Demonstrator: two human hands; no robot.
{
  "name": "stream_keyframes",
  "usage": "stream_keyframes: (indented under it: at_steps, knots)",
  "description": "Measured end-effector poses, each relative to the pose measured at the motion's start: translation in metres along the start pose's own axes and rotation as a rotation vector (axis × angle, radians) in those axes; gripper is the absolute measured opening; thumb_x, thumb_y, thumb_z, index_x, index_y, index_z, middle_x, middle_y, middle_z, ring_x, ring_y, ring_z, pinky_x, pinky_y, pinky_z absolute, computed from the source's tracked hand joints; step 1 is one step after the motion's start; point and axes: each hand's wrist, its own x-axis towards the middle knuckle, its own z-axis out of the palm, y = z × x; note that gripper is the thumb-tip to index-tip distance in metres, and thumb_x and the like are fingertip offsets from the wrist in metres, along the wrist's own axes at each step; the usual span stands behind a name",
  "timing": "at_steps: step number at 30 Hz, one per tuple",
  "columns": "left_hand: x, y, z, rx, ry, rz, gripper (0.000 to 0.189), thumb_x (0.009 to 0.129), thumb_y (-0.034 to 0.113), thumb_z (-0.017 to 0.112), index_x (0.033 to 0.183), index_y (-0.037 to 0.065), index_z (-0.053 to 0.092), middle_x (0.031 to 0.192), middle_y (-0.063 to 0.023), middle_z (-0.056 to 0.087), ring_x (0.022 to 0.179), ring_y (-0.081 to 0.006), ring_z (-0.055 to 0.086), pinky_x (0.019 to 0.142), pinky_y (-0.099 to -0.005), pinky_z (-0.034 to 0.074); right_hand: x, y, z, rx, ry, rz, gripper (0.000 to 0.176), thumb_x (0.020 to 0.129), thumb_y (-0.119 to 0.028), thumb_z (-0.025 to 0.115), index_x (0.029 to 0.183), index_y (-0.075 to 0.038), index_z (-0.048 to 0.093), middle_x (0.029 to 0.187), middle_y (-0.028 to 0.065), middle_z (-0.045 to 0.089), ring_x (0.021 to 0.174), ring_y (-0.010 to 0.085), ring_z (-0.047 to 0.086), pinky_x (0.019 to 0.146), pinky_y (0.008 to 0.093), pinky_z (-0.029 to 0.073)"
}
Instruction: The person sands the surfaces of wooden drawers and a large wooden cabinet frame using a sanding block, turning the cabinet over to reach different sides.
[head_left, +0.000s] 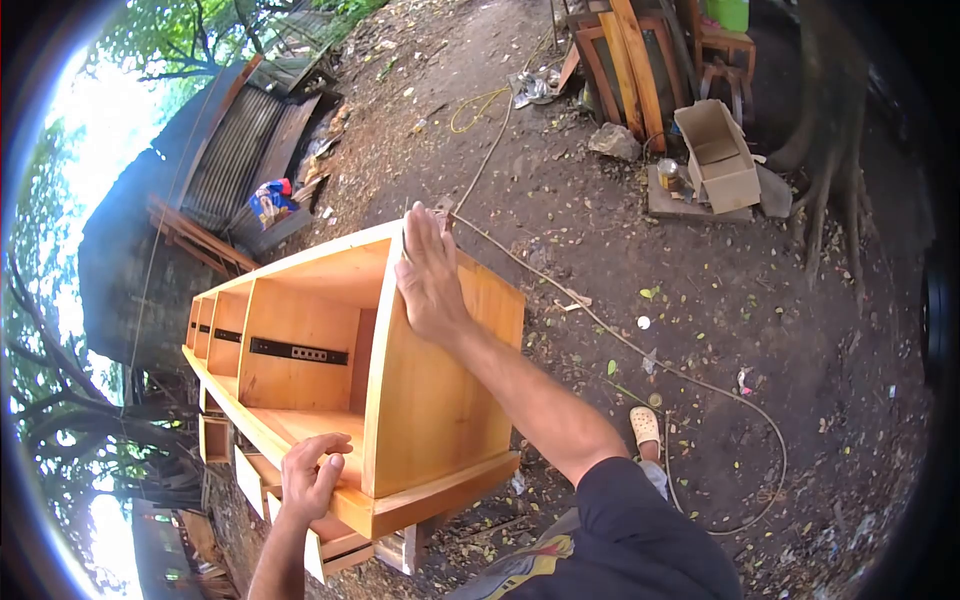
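A long wooden cabinet (440,385) of pale varnished wood stretches away from me, its row of compartments facing left. Black metal drawer slides (298,351) are fixed to the inner partitions. My right hand (432,275) lies flat on the upper corner of the near side panel, fingers stretched out. A thin dark edge shows beside these fingers; I cannot make out what it is. Over the cabinet's lower front rail is my left hand (312,478), fingers loosely bent and thumb apart, with nothing visible in it.
Wooden drawers (257,482) stand low at the left. A hose or cable (620,335) snakes over the dirt ground to my right. Farther off are an open cardboard box (722,165), a rock (615,142), leaning wooden frames (625,75) and a tree trunk (835,120).
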Motion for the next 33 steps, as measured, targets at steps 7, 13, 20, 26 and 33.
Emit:
stream_keyframes:
  at_steps: [7, 13, 20, 26, 33]
  knots:
    - [0.003, 0.000, -0.001, -0.007, -0.016, 0.012, 0.040, 0.098, 0.032, 0.063, 0.116, -0.002, 0.075, 0.098, -0.0164, 0.081, 0.093, -0.0330, 0.077, 0.088, -0.0429, 0.058, -0.071, -0.068, -0.019, 0.059, -0.135, 0.040, 0.079, 0.109, -0.028, 0.047, 0.175, -0.004, 0.011, 0.181, 0.0256, 0.010, 0.167, 0.0465, 0.007, 0.129, 0.0663, 0.009]
    - [0.002, -0.005, 0.000, -0.022, -0.019, 0.017, 0.043, 0.100, 0.034, 0.062, 0.116, -0.002, 0.075, 0.099, -0.0169, 0.081, 0.093, -0.0329, 0.076, 0.086, -0.0425, 0.058, -0.053, -0.001, -0.017, 0.002, -0.059, 0.255, 0.071, 0.114, -0.034, 0.034, 0.175, -0.006, 0.010, 0.182, 0.0199, 0.009, 0.169, 0.0393, 0.005, 0.132, 0.0593, 0.004]
    - [0.005, 0.002, 0.000, -0.055, -0.041, -0.029, 0.045, 0.100, 0.035, 0.061, 0.118, -0.004, 0.074, 0.097, -0.0197, 0.079, 0.093, -0.0315, 0.077, 0.085, -0.0416, 0.059, -0.145, 0.141, -0.021, -0.007, 0.075, 0.975, 0.066, 0.114, -0.031, 0.031, 0.173, -0.003, 0.018, 0.181, 0.0197, 0.015, 0.168, 0.0355, 0.010, 0.136, 0.0458, 0.008]
    - [0.004, -0.004, 0.003, -0.085, -0.034, -0.028, 0.044, 0.100, 0.034, 0.061, 0.117, -0.005, 0.074, 0.097, -0.0206, 0.079, 0.094, -0.0310, 0.078, 0.085, -0.0405, 0.060, -0.036, 0.005, 0.003, 0.003, 0.104, 0.111, 0.066, 0.113, -0.027, 0.035, 0.172, -0.002, 0.022, 0.180, 0.0227, 0.018, 0.168, 0.0389, 0.012, 0.135, 0.0498, 0.009]
    - [0.005, 0.001, 0.000, -0.076, -0.052, -0.060, 0.043, 0.099, 0.033, 0.060, 0.116, -0.005, 0.074, 0.097, -0.0212, 0.079, 0.094, -0.0309, 0.078, 0.086, -0.0403, 0.060, -0.133, 0.128, -0.024, -0.004, 0.043, 0.771, 0.066, 0.115, -0.036, 0.031, 0.171, -0.002, 0.025, 0.180, 0.0215, 0.019, 0.167, 0.0376, 0.016, 0.135, 0.0480, 0.011]
